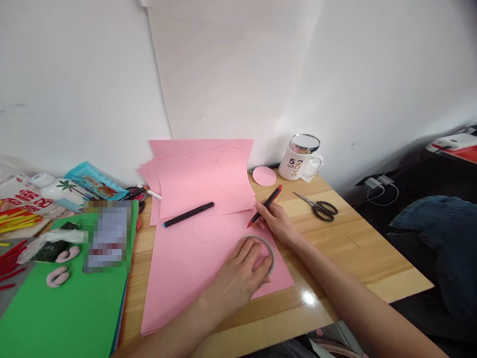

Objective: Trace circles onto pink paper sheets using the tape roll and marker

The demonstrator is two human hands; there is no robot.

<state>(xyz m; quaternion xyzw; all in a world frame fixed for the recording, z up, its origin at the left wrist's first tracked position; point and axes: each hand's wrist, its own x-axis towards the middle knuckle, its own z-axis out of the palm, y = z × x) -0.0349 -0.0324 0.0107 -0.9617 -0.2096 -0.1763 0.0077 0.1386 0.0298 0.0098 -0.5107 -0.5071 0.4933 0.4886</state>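
A large sheet of pink paper (175, 283) lies on the wooden table, with faint round outlines on it. Near its right edge my left hand (244, 268) presses a thin grey ring (273, 258) flat against the paper, fingers bent over its rim and inside it. Just beyond the ring, my right hand (278, 221) grips a black and red marker (265, 206), its red tip pointing down close to the paper. A second black pen (189, 215) with a blue end rests on the pink sheets. A cut pink paper circle (264, 176) lies beside the stack.
Black-handled scissors (322, 209) and a white lidded mug (298, 158) stand at the right. On the left are green paper (78, 308), a blurred phone-like object (108, 236), pink U-shaped pieces (57, 277), a white bottle (61, 189) and a blue packet (97, 181).
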